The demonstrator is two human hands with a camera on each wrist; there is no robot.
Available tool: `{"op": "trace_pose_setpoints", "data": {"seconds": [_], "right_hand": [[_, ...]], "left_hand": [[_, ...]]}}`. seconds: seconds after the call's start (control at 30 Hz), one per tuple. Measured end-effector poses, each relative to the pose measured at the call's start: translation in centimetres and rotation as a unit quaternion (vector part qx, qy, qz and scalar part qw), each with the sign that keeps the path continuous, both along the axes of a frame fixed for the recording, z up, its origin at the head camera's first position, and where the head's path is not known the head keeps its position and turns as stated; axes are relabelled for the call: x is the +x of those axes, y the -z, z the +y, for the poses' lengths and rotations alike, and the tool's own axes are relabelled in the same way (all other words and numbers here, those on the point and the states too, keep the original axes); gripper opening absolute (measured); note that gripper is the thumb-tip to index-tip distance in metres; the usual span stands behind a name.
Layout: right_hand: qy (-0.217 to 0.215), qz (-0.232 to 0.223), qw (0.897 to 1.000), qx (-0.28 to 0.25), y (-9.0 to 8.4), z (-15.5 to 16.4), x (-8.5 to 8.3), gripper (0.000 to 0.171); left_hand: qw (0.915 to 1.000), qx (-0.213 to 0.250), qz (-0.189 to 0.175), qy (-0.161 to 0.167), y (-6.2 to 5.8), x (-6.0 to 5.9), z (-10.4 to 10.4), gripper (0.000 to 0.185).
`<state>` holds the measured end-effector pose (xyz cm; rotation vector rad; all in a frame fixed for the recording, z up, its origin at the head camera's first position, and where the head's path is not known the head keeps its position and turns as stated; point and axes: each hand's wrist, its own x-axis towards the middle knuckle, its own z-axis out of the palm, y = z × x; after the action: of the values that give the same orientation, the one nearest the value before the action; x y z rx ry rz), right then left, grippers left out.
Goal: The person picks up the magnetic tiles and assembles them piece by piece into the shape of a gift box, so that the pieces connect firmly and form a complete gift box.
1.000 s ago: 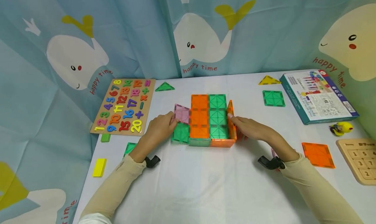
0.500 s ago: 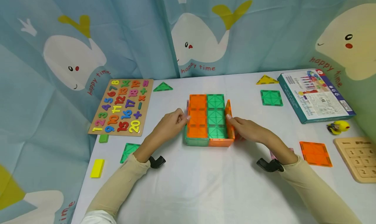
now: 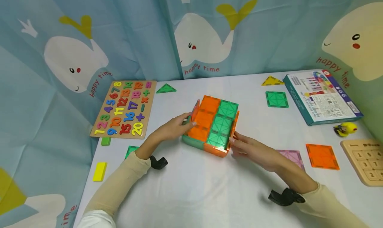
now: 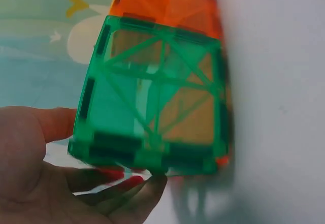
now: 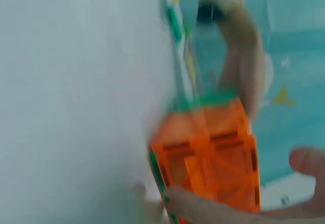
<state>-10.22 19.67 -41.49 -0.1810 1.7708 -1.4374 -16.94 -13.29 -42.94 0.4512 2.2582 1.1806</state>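
We saw on the left wrist view what the head view missed: fingers point(image 4: 127, 183) curled under the green wall point(image 4: 152, 94) of the magnetic tile tray point(image 3: 213, 124), thumb along its side. Right wrist view, blurred, showed fingers point(image 5: 203, 209) pinching the orange wall point(image 5: 210, 155). Our left hand point(image 3: 175, 128) gripped the tray's left edge, right hand point(image 3: 249, 148) its near right corner. Since half a second ago the tray had turned counter-clockwise and tipped on the white table point(image 3: 194, 188), mid-table; the pink tile point(image 3: 291, 156) got uncovered.
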Motion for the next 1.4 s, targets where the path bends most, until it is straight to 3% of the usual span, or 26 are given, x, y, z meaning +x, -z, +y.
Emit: {"op": "trace_pose_setpoints", "data": {"seconds": [0.1, 0.2, 0.33, 0.43, 0.6, 0.73, 0.87, 0.97, 1.03, 1.1, 1.17, 1.23, 1.33, 1.4], "right_hand": [[0.048, -0.065, 0.993, -0.084, 0.2, -1.2, 1.9, 0.083], [0.086, -0.147, 0.971, -0.166, 0.4, -2.9, 3.3, 0.074], [0.099, -0.230, 0.944, -0.217, 0.7, -5.5, 4.5, 0.061], [0.101, -0.256, 0.934, -0.228, 0.9, -7.4, 4.9, 0.059], [0.096, -0.269, 0.930, -0.232, 1.5, -10.1, 4.8, 0.059], [0.067, -0.260, 0.937, -0.224, 1.5, -11.0, 4.7, 0.068], [-0.064, -0.187, 0.963, -0.185, -0.6, -8.7, 4.4, 0.065], [-0.162, -0.046, 0.974, -0.151, -3.7, -4.8, 3.0, 0.051], [-0.165, 0.065, 0.978, -0.114, -5.7, -2.1, 1.3, 0.047], [-0.123, 0.164, 0.978, -0.041, -6.7, 0.3, -0.7, 0.042], [-0.074, 0.221, 0.971, 0.057, -6.5, 2.2, -3.1, 0.040], [-0.046, 0.231, 0.959, 0.156, -4.9, 3.5, -5.5, 0.046], [-0.062, 0.232, 0.927, 0.288, -1.7, 4.7, -8.3, 0.062], [-0.083, 0.228, 0.903, 0.354, 0.0, 4.7, -9.2, 0.067]], "left_hand": [[0.9994, -0.014, 0.006, 0.030, -0.6, -1.6, -0.2, 0.064], [0.9976, -0.046, 0.011, 0.050, -1.5, -3.3, -0.5, 0.060], [0.9932, -0.085, 0.024, 0.076, -2.6, -5.5, 0.1, 0.056], [0.9878, -0.115, 0.037, 0.099, -3.2, -6.8, 1.3, 0.053], [0.9791, -0.149, 0.045, 0.131, -4.2, -7.9, 3.5, 0.052], [0.9792, -0.142, 0.049, 0.136, -4.4, -8.1, 4.2, 0.052], [0.9855, -0.117, 0.067, 0.103, -4.3, -7.1, 3.2, 0.053], [0.9899, -0.102, 0.084, 0.054, -4.1, -5.5, 1.5, 0.055], [0.9911, -0.094, 0.093, 0.018, -3.8, -4.2, 0.4, 0.059], [0.9915, -0.088, 0.095, -0.012, -3.3, -2.9, -0.7, 0.064], [0.9921, -0.081, 0.092, -0.029, -2.8, -1.7, -1.5, 0.069], [0.9930, -0.075, 0.085, -0.034, -2.2, -0.6, -2.1, 0.074], [0.9952, -0.059, 0.074, -0.026, -1.3, 0.9, -2.3, 0.080], [0.9958, -0.052, 0.073, -0.016, -0.8, 1.6, -2.2, 0.081]]}}
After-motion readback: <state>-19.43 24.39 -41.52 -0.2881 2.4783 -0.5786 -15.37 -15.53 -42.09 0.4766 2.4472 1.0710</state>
